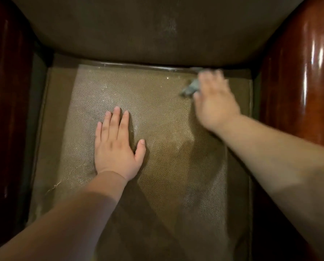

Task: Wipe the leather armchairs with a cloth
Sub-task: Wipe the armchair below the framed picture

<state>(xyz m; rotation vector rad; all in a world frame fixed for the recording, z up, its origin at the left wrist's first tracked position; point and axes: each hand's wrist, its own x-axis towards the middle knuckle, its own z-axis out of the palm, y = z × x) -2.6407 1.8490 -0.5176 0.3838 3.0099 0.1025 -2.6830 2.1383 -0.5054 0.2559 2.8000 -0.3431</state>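
Observation:
I look down on the brown pebbled leather seat (157, 147) of an armchair. My left hand (117, 146) lies flat on the middle of the seat, fingers straight and together. My right hand (214, 98) is blurred at the seat's far right corner, pressing a small grey cloth (190, 88) against the leather. Only a bit of the cloth sticks out to the left of the fingers; the rest is hidden under the hand. The padded backrest (138, 31) rises just beyond it.
Glossy dark red wooden armrests stand on both sides, the left armrest (6, 91) and the right armrest (304, 81). A dark gap (40, 110) runs between the seat cushion and the left armrest. A raised piping edge (138, 65) borders the seat's back.

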